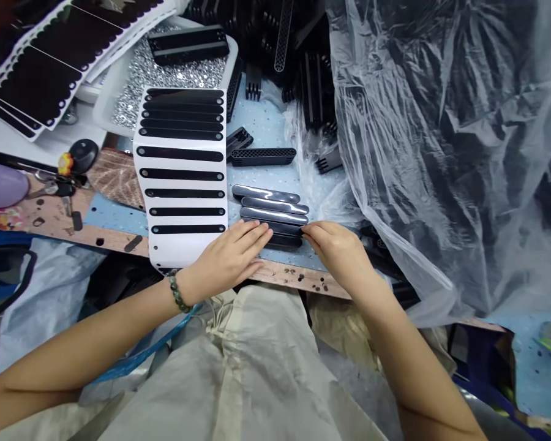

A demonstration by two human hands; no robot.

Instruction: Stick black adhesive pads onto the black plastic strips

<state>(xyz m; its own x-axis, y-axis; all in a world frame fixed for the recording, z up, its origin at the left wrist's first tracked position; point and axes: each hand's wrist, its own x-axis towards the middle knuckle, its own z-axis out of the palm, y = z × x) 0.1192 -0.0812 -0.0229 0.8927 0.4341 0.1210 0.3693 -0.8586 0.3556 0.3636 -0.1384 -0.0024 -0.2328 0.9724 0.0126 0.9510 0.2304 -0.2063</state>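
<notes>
Fairly bright light leaves glare on the strips (275, 206) and plastic (422, 141); outer edges look stretched and soft.

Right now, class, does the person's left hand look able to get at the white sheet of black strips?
Probably yes: the left hand lies at the dark bars, right beside the white sheet, and nothing visible stands between them.

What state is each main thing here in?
Long, glossy black bars: lying close side by side
White sheet: spread out, carrying slim black strips
White plastic tub: open, holding small silvery pieces
Clear plastic sheeting: crumpled
Metal keys: lying bunched
Left hand's grip: open, on the bars
Right hand's grip: pinched, at the bars' right ends
</notes>
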